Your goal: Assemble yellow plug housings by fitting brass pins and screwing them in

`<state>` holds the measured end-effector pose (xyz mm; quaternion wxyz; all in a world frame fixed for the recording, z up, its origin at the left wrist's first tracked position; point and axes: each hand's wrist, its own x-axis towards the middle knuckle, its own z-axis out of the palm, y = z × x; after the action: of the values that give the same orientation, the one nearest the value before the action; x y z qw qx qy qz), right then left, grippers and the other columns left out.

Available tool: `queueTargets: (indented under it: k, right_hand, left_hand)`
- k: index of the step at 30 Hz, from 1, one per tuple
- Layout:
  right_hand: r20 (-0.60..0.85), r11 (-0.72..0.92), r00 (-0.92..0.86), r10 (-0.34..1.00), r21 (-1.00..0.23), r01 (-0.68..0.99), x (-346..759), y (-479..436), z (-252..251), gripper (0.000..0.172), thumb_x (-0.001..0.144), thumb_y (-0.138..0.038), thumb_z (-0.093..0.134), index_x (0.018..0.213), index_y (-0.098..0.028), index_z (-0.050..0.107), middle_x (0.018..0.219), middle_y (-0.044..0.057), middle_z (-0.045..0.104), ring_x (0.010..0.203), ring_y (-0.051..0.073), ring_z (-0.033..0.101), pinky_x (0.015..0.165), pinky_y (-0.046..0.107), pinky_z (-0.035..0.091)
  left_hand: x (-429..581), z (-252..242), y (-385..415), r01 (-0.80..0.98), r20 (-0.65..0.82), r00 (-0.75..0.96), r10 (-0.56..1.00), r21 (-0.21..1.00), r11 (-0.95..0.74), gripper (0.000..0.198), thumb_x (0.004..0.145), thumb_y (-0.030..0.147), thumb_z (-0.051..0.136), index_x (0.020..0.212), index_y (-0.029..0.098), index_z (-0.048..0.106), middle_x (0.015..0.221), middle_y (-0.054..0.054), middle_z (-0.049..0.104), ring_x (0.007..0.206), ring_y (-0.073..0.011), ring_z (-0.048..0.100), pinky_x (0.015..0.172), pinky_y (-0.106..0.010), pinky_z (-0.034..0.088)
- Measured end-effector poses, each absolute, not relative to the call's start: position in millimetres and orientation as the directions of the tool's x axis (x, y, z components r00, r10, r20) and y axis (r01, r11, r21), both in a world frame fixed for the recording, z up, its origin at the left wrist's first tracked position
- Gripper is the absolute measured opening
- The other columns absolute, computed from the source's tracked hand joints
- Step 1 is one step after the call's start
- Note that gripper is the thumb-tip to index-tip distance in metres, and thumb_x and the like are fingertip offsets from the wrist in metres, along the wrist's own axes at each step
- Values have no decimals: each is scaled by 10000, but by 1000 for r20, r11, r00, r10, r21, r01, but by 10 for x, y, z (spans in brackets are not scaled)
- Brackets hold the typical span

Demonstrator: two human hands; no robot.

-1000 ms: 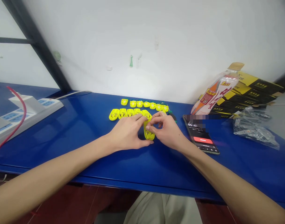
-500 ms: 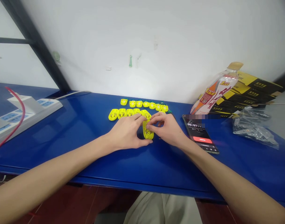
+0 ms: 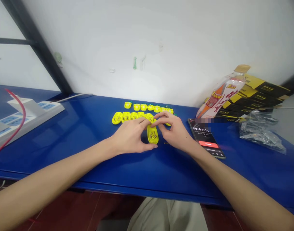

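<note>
My left hand (image 3: 134,136) grips a yellow plastic shell (image 3: 152,136) with its thumb at the near end and fingers at the far end. The shell's hollow inside faces up and shows small metal parts. Over its far right corner reaches my right hand (image 3: 169,128), index fingertip at the rim and thumb drawn back, with nothing visible between them. Beyond the hands lies a row of similar yellow shells (image 3: 117,118), also with metal parts inside. Behind it runs a second row of smaller yellow pieces (image 3: 136,107) with pale centres; my right fingers partly hide the right end.
To the right lies a phone (image 3: 207,138) showing a timer. Behind it stand a labelled bottle (image 3: 221,93) and stacked black-and-yellow boxes (image 3: 262,96), with a clear plastic bag (image 3: 262,131) in front. A white power strip (image 3: 29,120) with a red cable (image 3: 23,118) is at left.
My right thumb has pulled back out of the shell, and the right fingers have straightened towards its far end. My left hand and the shell have hardly moved.
</note>
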<state>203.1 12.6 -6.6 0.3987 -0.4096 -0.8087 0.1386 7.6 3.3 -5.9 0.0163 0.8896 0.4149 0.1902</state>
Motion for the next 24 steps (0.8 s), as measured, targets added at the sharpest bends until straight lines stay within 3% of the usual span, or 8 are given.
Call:
queueTargets:
  k: [3,7,10,13,18,24]
  right_hand:
    - [547,554,-270,792,-460,694,2107,189,-33,258,843,-93,539,893,-193,772,1033,80,690,884,190,652,825,341,501]
    - [465,191,-65,883,-230,954,2282,262,88,304,851,-246,573,1107,-138,698,1010,147,701,829,268,663,772,406,492]
    - [335,-9,43,941,-104,995,2391,280,173,467,825,-410,621,1175,-101,633,991,195,709,902,351,677,748,436,498]
    - [159,-87,89,983,-23,996,2442,282,199,473,823,-460,619,1103,-81,660,980,242,707,914,381,689,711,432,501]
    - [75,-76,77,994,-14,997,2474,295,188,295,818,-315,614,988,-95,715,927,240,722,859,340,713,646,363,494]
    - [158,-136,139,978,-30,990,2481,310,247,332,831,-278,537,975,-50,732,889,272,718,862,373,703,685,404,502]
  left_hand:
    - [71,-70,37,729,301,593,747,194,-657,625,744,675,659,1102,165,605,943,-71,653,809,-254,643,697,-375,506]
    - [66,-81,29,712,251,623,741,211,-670,634,732,717,643,1055,172,630,908,-66,654,787,-251,640,684,-374,508]
    - [71,-78,18,710,225,637,737,200,-675,631,726,744,625,989,171,635,918,-76,658,779,-255,642,668,-376,509]
    - [77,-75,10,714,218,640,737,187,-675,615,731,741,622,964,172,631,915,-79,660,776,-258,644,658,-375,509]
    - [88,-79,6,705,229,646,728,186,-684,619,738,736,617,1000,176,648,934,-79,667,792,-257,652,665,-368,508]
    - [89,-66,4,711,212,644,735,190,-677,676,739,757,599,1073,173,666,953,-87,678,807,-263,656,651,-365,505]
